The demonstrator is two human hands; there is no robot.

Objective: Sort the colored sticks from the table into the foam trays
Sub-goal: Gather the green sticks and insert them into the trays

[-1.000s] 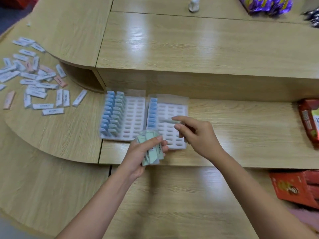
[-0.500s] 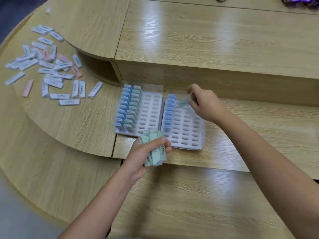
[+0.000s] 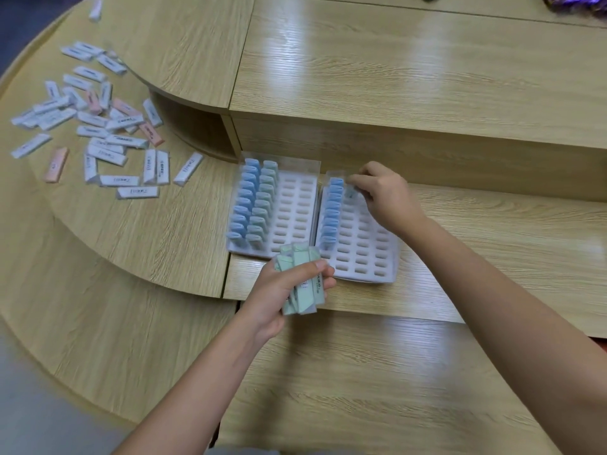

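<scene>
Two white foam trays lie side by side on the wooden table. The left tray (image 3: 297,218) holds a column of blue sticks and a column of green ones. The right tray (image 3: 368,254) holds one column of blue sticks (image 3: 331,211). My left hand (image 3: 279,293) grips a bundle of green sticks (image 3: 303,282) just in front of the trays. My right hand (image 3: 382,195) pinches a single green stick (image 3: 350,192) at the far end of the right tray, beside the blue column.
Several loose white and pink sticks (image 3: 98,126) are scattered on the curved lower table at the left. A raised wooden counter (image 3: 410,77) runs behind the trays. A purple package (image 3: 578,4) lies at the far right corner.
My right hand carried one green stick from near the bundle to the far end of the right tray and lowered it beside the blue column. My left hand stayed put with the bundle.
</scene>
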